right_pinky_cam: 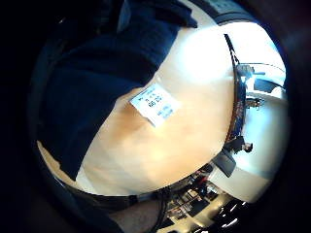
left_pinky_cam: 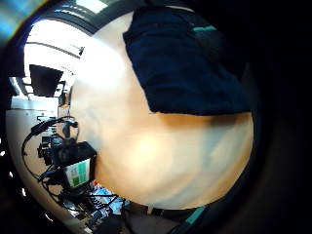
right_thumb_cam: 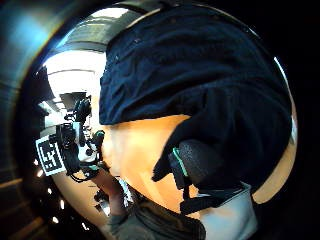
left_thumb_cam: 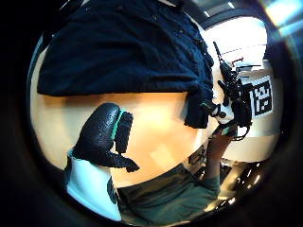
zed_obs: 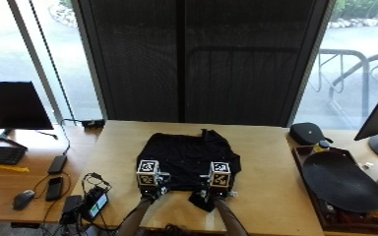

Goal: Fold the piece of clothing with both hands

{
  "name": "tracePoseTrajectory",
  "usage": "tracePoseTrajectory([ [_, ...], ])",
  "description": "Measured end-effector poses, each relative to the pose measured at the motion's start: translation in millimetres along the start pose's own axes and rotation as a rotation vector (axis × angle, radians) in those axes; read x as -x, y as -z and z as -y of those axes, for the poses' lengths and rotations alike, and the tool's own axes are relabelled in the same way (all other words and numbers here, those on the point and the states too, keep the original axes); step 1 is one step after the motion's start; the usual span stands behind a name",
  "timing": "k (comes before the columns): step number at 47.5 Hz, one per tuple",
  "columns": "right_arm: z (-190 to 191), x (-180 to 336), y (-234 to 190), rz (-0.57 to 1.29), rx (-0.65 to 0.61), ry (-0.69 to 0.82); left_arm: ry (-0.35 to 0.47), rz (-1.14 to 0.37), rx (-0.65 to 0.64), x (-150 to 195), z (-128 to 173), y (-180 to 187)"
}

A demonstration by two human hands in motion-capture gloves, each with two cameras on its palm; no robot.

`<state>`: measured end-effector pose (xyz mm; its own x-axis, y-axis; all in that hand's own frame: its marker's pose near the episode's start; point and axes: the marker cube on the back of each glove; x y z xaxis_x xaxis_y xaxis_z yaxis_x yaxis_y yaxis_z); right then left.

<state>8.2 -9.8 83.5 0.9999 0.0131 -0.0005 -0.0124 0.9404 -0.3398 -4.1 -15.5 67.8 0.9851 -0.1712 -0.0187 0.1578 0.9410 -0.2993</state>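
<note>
Your left thumb (left_thumb_cam: 102, 135) is straight and relaxed over bare wood. It has nothing between it and the rest of your left hand (zed_obs: 149, 190), which reads as open and empty, just short of the cloth's near hem. Your right hand (zed_obs: 217, 191) sits against dark cloth that fills most of its thumb side palm view. Whether it has hold of that cloth, I cannot tell.

The black garment (zed_obs: 188, 155) lies spread flat in the middle of the table (zed_obs: 267, 162), at 12 o'clock from both your hands. Its near edge touches them or lies just beside them. A small flap (zed_obs: 202, 200) trails off its near right corner towards 6 o'clock, beside your right hand. A white tag (right_pinky_cam: 154, 110) pokes out from the garment's edge onto the wood.

You look to be at the start of a fold, with your hands set at the near hem and no layer turned over yet. Next you need a pinch at each near corner, the left one first since it is empty. Then lift both hands evenly and carry the hem towards 12 o'clock, tucking the stray flap in so the edge lands straight.
</note>
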Motion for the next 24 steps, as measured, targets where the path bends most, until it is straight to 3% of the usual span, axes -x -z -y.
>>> tracePoseTrajectory([
  [5,6.0,-3.3,-8.4,-0.007,0.067,-0.006,0.001,0.04,0.081,0.4,-1.5,-9.6],
  [11,8.7,-6.2,-14.5,0.004,0.145,0.016,-0.035,0.136,0.077,1.6,7.0,-18.0],
  [17,12.9,-12.6,-9.1,-0.087,0.052,-0.012,-0.099,0.157,0.077,-2.9,4.3,-23.3],
  [24,8.5,-13.9,-5.5,-0.194,-0.03,-0.036,-0.057,0.346,-0.107,11.0,13.4,-18.7],
])
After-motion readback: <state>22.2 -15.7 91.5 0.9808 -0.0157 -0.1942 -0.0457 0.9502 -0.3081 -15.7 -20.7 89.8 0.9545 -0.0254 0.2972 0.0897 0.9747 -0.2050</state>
